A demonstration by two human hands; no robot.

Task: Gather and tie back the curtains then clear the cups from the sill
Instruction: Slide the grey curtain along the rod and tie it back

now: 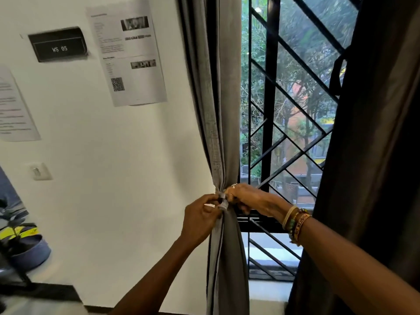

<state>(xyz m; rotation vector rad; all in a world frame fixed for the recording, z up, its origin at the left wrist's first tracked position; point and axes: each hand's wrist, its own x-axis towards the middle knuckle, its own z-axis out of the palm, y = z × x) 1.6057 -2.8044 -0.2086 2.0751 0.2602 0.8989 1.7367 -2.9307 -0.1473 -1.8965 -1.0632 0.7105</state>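
The grey left curtain [216, 110] hangs gathered into a narrow bunch at the left edge of the window. A grey tie-back strip [222, 201] wraps the bunch at its waist. My left hand [201, 215] pinches the strip's end from the left. On the right side of the bunch, my right hand [244, 197], with a ring and wrist bracelets, grips the strip. The dark right curtain [375, 155] hangs loose on the right. No cups show; the sill is mostly hidden behind the curtains.
A black window grille [284, 133] covers the glass. The white wall on the left carries a "WS 05" sign [59, 45], printed sheets [129, 53] and a wall socket [39, 171]. A potted plant in a blue pot [27, 248] stands at the lower left.
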